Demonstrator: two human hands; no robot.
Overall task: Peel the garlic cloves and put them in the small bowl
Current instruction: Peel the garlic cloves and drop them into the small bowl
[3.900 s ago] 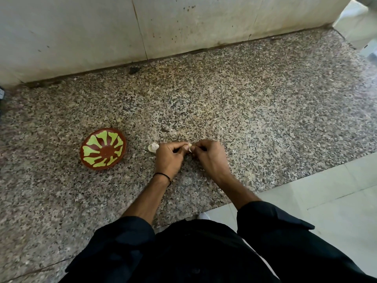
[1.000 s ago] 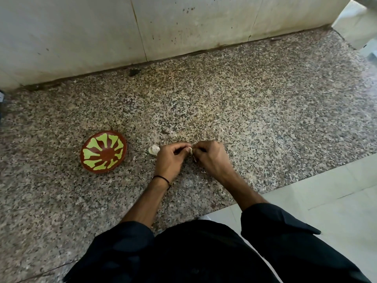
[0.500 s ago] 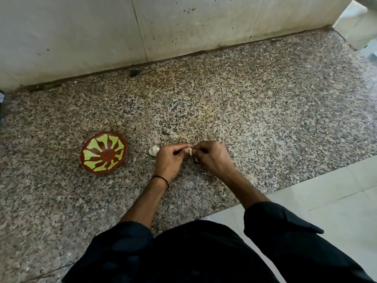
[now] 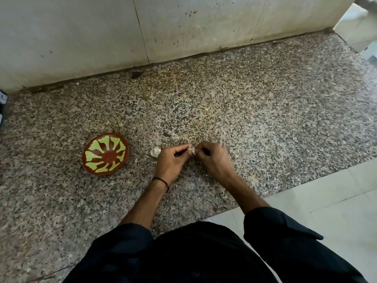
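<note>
A small garlic clove (image 4: pixel 191 150) with loose papery skin sits between my two hands, low over the speckled granite slab (image 4: pixel 255 111). My left hand (image 4: pixel 171 162) pinches it from the left with thumb and fingers curled. My right hand (image 4: pixel 214 158) pinches it from the right. A second pale garlic piece (image 4: pixel 155 152) lies on the slab just left of my left hand. The small brown bowl (image 4: pixel 106 153) with green petal marks stands further left; no clove shows inside it.
A stained pale wall (image 4: pixel 183 27) rises behind the slab. White floor tiles (image 4: pixel 330 203) begin at the slab's near right edge. Bits of skin (image 4: pixel 191 137) lie beyond my hands. A dark object (image 4: pixel 2 107) pokes in at the far left edge.
Both hands stay together on the clove in nearly the same spot; only small finger shifts show. The bowl and the loose garlic piece have not moved.
</note>
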